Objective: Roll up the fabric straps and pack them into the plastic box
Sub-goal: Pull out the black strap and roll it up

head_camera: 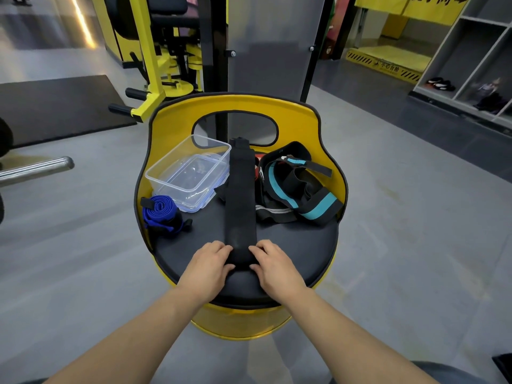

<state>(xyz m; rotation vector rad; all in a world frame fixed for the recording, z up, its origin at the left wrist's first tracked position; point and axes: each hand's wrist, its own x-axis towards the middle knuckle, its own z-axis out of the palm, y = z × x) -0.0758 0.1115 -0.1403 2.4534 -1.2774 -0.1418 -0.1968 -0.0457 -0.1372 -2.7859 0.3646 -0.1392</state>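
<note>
Both hands are down at the near edge of the seat, working the same strap. The left hand (209, 263) has its fingers curled over the left end of a small rolled-up bit, and the right hand (273, 263) does the same on the right end, so each one is gripping the roll from its own side. Thumbs are tucked under, can't really see them.

The black strap (240, 200) is the one they're on. Its long axis runs straight away from the person, from the rolled end between the hands up toward the backrest, lying flat on the black seat cushion (299, 245). The far end reaches about level with the box and has a thicker folded tab on it. The roll itself lies crosswise, left to right, right between the two hands.

Left of the strap, sitting on the cushion, is the clear plastic box (188, 173), open on top, nothing visible inside, resting on what looks like its blue-clipped lid. Just in front of it is a blue strap (159, 214), loosely bundled. On the right side there's a tangled pile of black and teal straps (297, 187), near the black strap's far half.

All this sits on a yellow barrel chair (235, 106) with a cutout in the backrest, on a grey gym floor.
</note>
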